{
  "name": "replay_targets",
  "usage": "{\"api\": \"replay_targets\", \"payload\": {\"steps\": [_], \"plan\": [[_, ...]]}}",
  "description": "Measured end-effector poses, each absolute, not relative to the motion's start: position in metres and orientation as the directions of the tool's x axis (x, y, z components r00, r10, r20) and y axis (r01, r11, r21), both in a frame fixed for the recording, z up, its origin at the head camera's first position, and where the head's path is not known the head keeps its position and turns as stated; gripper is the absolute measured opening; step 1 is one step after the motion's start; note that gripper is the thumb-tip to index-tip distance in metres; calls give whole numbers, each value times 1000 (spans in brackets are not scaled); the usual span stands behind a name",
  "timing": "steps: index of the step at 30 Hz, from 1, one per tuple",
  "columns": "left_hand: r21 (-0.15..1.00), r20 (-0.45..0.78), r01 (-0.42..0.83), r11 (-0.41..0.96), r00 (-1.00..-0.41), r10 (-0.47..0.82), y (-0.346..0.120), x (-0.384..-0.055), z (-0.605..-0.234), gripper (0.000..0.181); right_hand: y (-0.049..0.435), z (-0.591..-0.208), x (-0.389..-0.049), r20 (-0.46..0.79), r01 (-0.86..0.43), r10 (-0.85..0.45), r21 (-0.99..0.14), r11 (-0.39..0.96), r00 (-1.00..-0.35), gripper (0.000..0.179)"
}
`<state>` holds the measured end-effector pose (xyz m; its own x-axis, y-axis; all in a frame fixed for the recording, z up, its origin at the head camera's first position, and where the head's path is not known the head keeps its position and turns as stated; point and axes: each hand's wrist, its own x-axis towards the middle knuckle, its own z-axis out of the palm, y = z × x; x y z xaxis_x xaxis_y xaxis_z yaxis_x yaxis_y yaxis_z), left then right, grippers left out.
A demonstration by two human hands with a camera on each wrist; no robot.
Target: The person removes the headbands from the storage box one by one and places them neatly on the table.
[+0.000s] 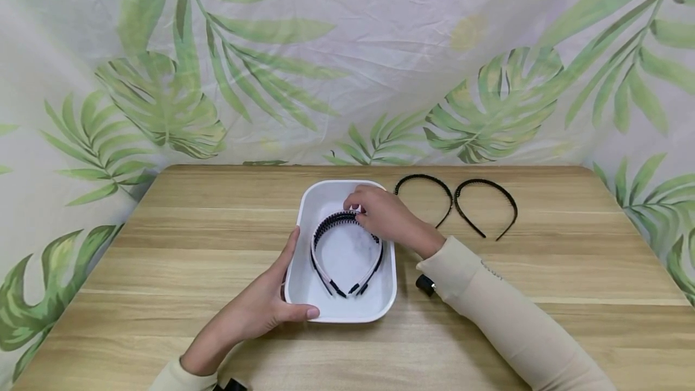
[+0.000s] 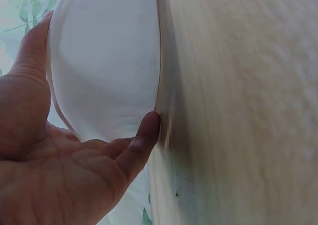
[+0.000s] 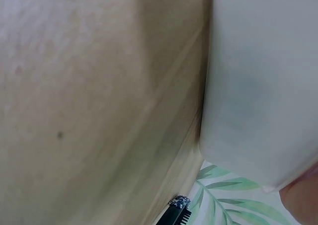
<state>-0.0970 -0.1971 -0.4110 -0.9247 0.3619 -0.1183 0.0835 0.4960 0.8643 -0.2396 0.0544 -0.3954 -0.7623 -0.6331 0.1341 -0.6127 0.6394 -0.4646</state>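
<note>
The left hand (image 1: 266, 303) holds a white tray (image 1: 347, 312) at its near left corner. The thumb lies on the near rim, and the other fingers spread along the left side. From the left wrist I can see one fingertip down low by the tray's bottom edge, close to the wooden table (image 1: 179, 270).

The right hand (image 1: 382, 215) reaches over the tray's far right side, with its fingers bent down inside. Just under those fingertips is a pile of toothed headbands (image 1: 335, 218), pale and black. I cannot tell if the fingers pinch the pile or only touch it. The pile lies in the tray, curving toward the right fingers, with its dark tips pointing back toward me, to the right of the left thumb.

Two more headbands lie on the table, to the right of the right fingers. The nearer black headband (image 1: 423, 176) is partly hidden behind that hand, and the farther black headband (image 1: 483, 181) is just beside it. A cream sleeve (image 1: 510, 303) covers the right arm. Far behind all the fingers hangs a leafy cloth (image 1: 271, 101), green on white
</note>
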Motion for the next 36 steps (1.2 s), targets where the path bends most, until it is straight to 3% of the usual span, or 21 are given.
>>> {"api": "replay_targets", "payload": {"steps": [36], "plan": [[860,-124,80,504,-926,358,-197,-98,-411,137,55,-391,-238,167,-619,-636,-505,601,-754,27]]}}
